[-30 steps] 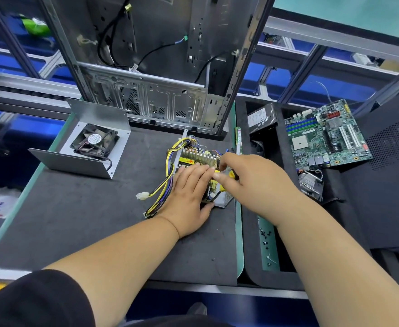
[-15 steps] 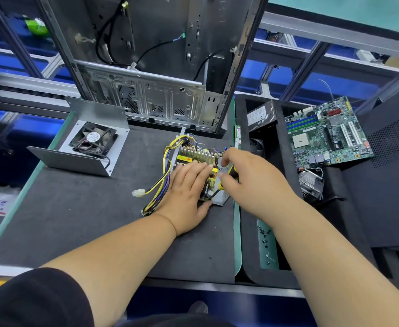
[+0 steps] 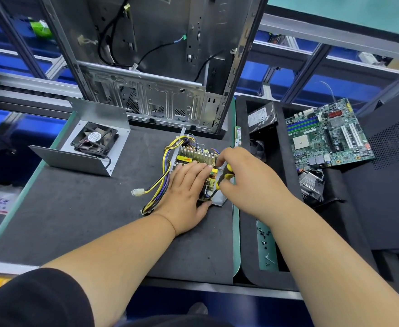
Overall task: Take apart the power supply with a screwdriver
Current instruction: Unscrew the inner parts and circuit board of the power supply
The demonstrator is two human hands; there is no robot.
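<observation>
Here, two hands are seen over one opened power supply [image 3: 193, 171] on the dark mat [image 3: 75, 208]: the left hand [image 3: 186, 190] is laid flat on it, while one yellow-and-black screwdriver [image 3: 224, 177], hidden a second earlier, is gripped by the right hand [image 3: 248, 182]. Behind, one computer case [image 3: 158, 67] is stood.

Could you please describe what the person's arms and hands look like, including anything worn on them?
Both forearms are bare, with no gloves, watch, rings or bands visible on the left hand or the right hand. A black sleeve covers the left upper arm down to about the elbow. The right arm shows no sleeve within the frame. No markings show on either arm.
</observation>
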